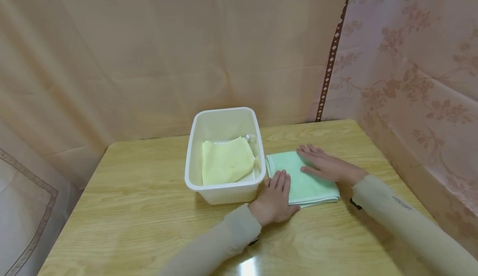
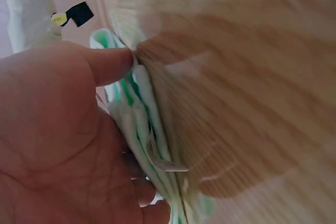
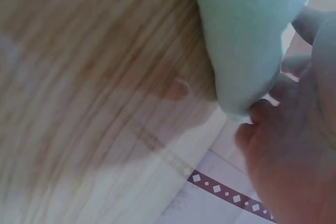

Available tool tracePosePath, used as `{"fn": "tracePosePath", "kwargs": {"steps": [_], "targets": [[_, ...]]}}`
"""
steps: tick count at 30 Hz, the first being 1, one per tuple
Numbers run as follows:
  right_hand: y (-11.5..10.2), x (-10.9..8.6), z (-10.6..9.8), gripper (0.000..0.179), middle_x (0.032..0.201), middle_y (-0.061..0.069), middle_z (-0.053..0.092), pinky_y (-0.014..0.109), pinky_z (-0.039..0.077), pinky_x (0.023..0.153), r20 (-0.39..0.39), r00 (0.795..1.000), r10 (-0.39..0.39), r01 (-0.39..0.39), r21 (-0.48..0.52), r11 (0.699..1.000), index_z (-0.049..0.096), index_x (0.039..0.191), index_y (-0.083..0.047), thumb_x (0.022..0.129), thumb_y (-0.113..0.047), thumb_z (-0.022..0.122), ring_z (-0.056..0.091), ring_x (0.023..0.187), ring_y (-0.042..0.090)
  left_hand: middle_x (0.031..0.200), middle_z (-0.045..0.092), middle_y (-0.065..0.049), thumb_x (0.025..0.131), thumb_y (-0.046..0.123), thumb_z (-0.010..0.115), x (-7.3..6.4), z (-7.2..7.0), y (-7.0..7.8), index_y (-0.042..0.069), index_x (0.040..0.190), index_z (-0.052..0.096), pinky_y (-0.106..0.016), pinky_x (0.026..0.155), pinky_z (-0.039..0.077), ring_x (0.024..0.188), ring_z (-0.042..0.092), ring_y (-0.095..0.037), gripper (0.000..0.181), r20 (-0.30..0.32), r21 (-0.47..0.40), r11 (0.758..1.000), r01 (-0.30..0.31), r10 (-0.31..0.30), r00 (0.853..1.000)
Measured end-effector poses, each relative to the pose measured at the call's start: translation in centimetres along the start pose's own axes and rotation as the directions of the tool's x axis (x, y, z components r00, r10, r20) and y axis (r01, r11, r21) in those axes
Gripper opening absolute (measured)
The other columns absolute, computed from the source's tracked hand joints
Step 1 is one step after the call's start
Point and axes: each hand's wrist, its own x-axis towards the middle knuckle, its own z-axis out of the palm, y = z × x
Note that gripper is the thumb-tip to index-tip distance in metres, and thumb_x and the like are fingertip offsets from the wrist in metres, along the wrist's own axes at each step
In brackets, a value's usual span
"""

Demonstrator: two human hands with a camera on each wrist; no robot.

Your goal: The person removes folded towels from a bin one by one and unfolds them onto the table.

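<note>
A folded mint-green towel (image 1: 308,189) lies flat on the wooden table, to the right of a white plastic tub. Across its near left corner rests my left hand (image 1: 274,201), fingers straight and thumb along the near edge. My right hand (image 1: 328,166) lies on the far right part of the towel with its fingers extended. In the left wrist view, the stacked layers of the towel (image 2: 142,108) show beside the thumb, with a small white tag sticking out. A smooth rounded fold of the towel (image 3: 241,35) appears beside the fingers in the right wrist view.
The white tub (image 1: 228,195) stands close against the towel's left side. Inside it lie a pale yellow folded cloth (image 1: 225,162) and some clear plastic at its right. Curtains (image 1: 168,60) hang behind the table (image 1: 142,209) and along its right side.
</note>
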Motion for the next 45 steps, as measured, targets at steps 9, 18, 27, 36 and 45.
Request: {"fn": "tracePosePath", "kwargs": {"steps": [9, 18, 27, 36, 45], "targets": [[-0.4, 0.5, 0.2, 0.081, 0.168, 0.02, 0.002, 0.068, 0.002, 0.116, 0.102, 0.989, 0.103, -0.094, -0.086, 0.992, 0.011, 0.161, -0.001, 0.107, -0.056, 0.035, -0.001, 0.153, 0.043, 0.17, 0.008, -0.005, 0.104, 0.066, 0.023, 0.3, 1.1, -0.4, 0.01, 0.164, 0.011, -0.034, 0.122, 0.014, 0.155, 0.004, -0.019, 0.083, 0.003, 0.041, 0.999, -0.01, 0.01, 1.0], [-0.5, 1.2, -0.4, 0.078, 0.168, 0.02, 0.001, 0.068, 0.0, 0.115, 0.122, 0.986, 0.112, -0.102, -0.086, 0.991, 0.01, 0.162, -0.002, 0.108, -0.055, 0.032, -0.002, 0.153, 0.043, 0.17, 0.009, -0.008, 0.107, 0.057, 0.02, 0.0, 0.4, -1.2, 0.008, 0.163, 0.012, -0.035, 0.122, 0.014, 0.155, 0.006, -0.021, 0.075, -0.002, 0.069, 0.996, -0.05, 0.05, 0.999], [-1.0, 3.0, -1.4, 0.076, 0.166, 0.023, 0.009, 0.066, -0.001, 0.116, 0.059, 0.996, 0.068, -0.066, -0.032, 0.997, 0.018, 0.161, -0.002, 0.108, -0.053, 0.035, 0.0, 0.152, 0.046, 0.164, 0.032, -0.006, 0.11, 0.045, 0.031, -1.3, 0.3, -0.5, 0.008, 0.16, 0.03, -0.034, 0.114, 0.034, 0.149, 0.031, -0.019, 0.062, -0.089, 0.286, 0.958, -0.025, 0.053, 0.995], [-4.6, 6.8, -0.5, 0.091, 0.168, 0.017, 0.007, 0.058, 0.002, 0.12, 0.124, 0.987, 0.102, -0.089, -0.099, 0.991, 0.014, 0.161, -0.003, 0.102, -0.07, 0.031, 0.001, 0.154, 0.038, 0.157, 0.042, -0.009, 0.11, 0.041, 0.035, -2.1, 0.9, -0.1, 0.005, 0.155, 0.039, -0.03, 0.111, 0.038, 0.143, 0.042, -0.02, 0.058, -0.148, 0.337, 0.941, -0.011, 0.064, 0.987], [-6.7, 8.5, 1.3, 0.1, 0.168, 0.02, -0.001, 0.059, 0.004, 0.12, 0.17, 0.965, 0.198, -0.165, -0.188, 0.968, 0.006, 0.161, 0.002, 0.099, -0.073, 0.027, -0.002, 0.154, 0.038, 0.155, 0.045, -0.01, 0.11, 0.038, 0.036, -2.2, 0.9, 0.1, 0.003, 0.153, 0.041, -0.028, 0.11, 0.039, 0.141, 0.044, -0.02, 0.056, -0.14, 0.315, 0.949, -0.03, 0.078, 0.987]]}}
